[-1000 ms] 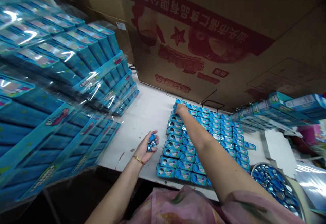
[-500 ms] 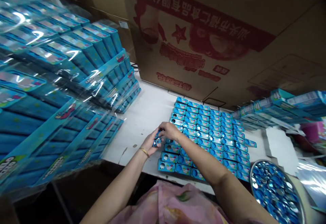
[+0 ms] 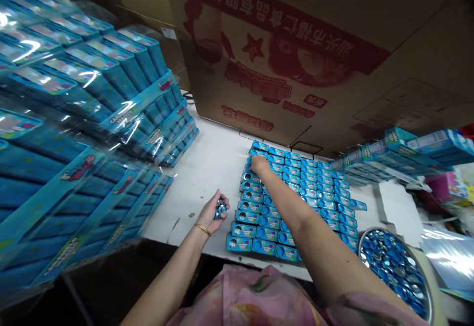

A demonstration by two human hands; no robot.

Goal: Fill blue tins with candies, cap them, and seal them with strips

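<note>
Left hand [image 3: 211, 214] is clenched around some small blue-and-silver pieces [image 3: 220, 209], just left of the rows of blue tins [image 3: 266, 234]; right hand [image 3: 259, 165] is on the far rows, can't tell if it's gripping.

Going by the tin rows [image 3: 292, 202], the open lane's at 9 o'clock: a strip of white table top [image 3: 200, 168] with the left hand [image 3: 211, 212] and its blue bits [image 3: 220, 209] in it. Shrink-wrapped box stacks [image 3: 92, 99] block 10 o'clock, a big cardboard carton [image 3: 281, 64] blocks 12, and a round metal tray [image 3: 392, 266] sits at 4. The right hand [image 3: 259, 164] is reaching over the rows.
</note>
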